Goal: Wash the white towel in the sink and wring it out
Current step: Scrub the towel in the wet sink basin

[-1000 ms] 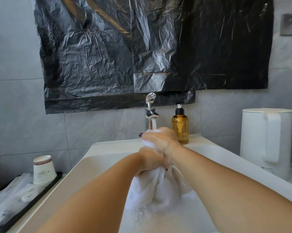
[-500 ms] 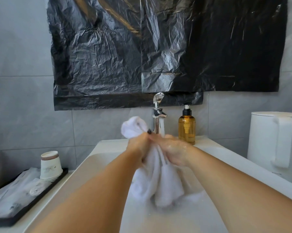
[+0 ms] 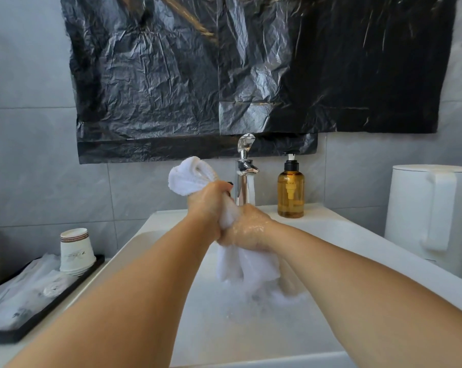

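The white towel point(image 3: 241, 264) hangs bunched above the white sink point(image 3: 155, 221). One end of it sticks up and to the left past my left hand point(image 3: 210, 201), which grips its upper part. Just below and to the right, my wet, soapy right hand point(image 3: 247, 231) squeezes the towel's middle. The lower folds dangle into foamy water in the basin. Both hands touch each other in front of the chrome faucet point(image 3: 244, 171), from which water runs.
An amber pump bottle point(image 3: 291, 193) stands on the sink's back rim right of the faucet. A white kettle point(image 3: 431, 211) sits at the right. At the left, a black tray point(image 3: 38, 314) holds stacked paper cups point(image 3: 75, 252) and wrapped items. Black plastic sheeting point(image 3: 251, 70) covers the wall.
The towel's upper end has been pulled up and left out of my left fist. My right hand has slid from on top of the bundle to below my left hand.
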A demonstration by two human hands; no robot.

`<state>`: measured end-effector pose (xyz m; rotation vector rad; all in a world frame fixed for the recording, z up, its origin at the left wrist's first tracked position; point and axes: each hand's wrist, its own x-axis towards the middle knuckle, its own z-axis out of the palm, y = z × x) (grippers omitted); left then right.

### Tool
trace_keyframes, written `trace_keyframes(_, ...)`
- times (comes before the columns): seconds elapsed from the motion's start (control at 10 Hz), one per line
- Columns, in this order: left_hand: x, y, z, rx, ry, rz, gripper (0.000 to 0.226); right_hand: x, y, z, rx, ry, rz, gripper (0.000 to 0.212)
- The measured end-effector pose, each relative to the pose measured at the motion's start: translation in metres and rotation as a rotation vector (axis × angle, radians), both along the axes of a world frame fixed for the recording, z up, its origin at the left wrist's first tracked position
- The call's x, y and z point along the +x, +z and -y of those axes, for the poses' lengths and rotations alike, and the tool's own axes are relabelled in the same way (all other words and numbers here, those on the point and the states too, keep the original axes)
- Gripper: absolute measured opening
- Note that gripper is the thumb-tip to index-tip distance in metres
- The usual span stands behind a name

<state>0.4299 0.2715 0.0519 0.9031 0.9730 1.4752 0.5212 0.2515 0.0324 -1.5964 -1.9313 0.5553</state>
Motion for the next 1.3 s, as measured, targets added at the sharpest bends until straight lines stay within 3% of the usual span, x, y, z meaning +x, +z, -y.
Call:
trace_keyframes(0.1, 0.001, -0.001, -0.003, 0.015, 0.012, -0.014, 0.018, 0.002, 0.002, 0.003, -0.001, 0.004, -0.026, 0.023)
trace_keyframes(0.2, 0.002, -0.007, 0.000, 0.177, -0.141, -0.024, 0.031, 0.015, 0.000, 0.000, -0.042, -0.041, -0.159, 0.034)
trace_keyframes(0.3, -0.003, -0.018, -0.003, 0.284, -0.498, -0.258, 0.068, 0.031, 0.003, -0.001, 0.048, 0.008, -0.281, 0.027)
trace_keyframes(0.4, -0.009, -0.031, -0.004, 0.187, -0.829, -0.516, 0.075, 0.038, 0.004, -0.001, 0.052, -0.007, -0.537, 0.016)
trace_keyframes(0.5, -0.017, -0.039, -0.006, 0.138, -0.856, -0.620, 0.070, 0.033, 0.006, -0.004, 0.017, 0.017, -0.563, 0.047)
trace_keyframes(0.6, -0.015, -0.040, 0.000, 0.076, -0.859, -0.624, 0.065, 0.032, 0.008, -0.004, 0.065, 0.057, -0.700, 0.038)
trace_keyframes(0.7, -0.006, -0.038, 0.002, 0.049, -0.819, -0.626, 0.059, 0.034, 0.011, -0.001, 0.108, 0.052, -0.708, 0.026)
trace_keyframes(0.8, 0.004, -0.038, 0.006, 0.069, -0.764, -0.707, 0.037, 0.032, 0.013, 0.005, 0.083, 0.047, -0.654, 0.032)
trace_keyframes(0.9, 0.008, -0.040, 0.012, 0.091, -0.718, -0.800, 0.008, 0.023, 0.013, 0.003, 0.090, -0.018, -0.468, 0.047)
trace_keyframes(1.0, 0.010, -0.041, 0.010, 0.063, -0.614, -0.857, 0.022, 0.014, 0.018, 0.002, 0.135, -0.060, -0.273, 0.033)
trace_keyframes(1.1, 0.012, -0.040, 0.008, 0.068, -0.529, -0.804, 0.024, 0.012, 0.019, 0.001, 0.245, 0.000, -0.271, 0.022)
trace_keyframes(1.2, 0.007, -0.040, 0.004, 0.117, -0.458, -0.704, 0.016, 0.019, 0.018, -0.004, 0.199, 0.138, -0.346, 0.052)
trace_keyframes(1.3, 0.001, -0.042, -0.006, 0.118, -0.360, -0.638, 0.006, 0.027, 0.018, -0.007, 0.067, 0.273, -0.382, 0.034)
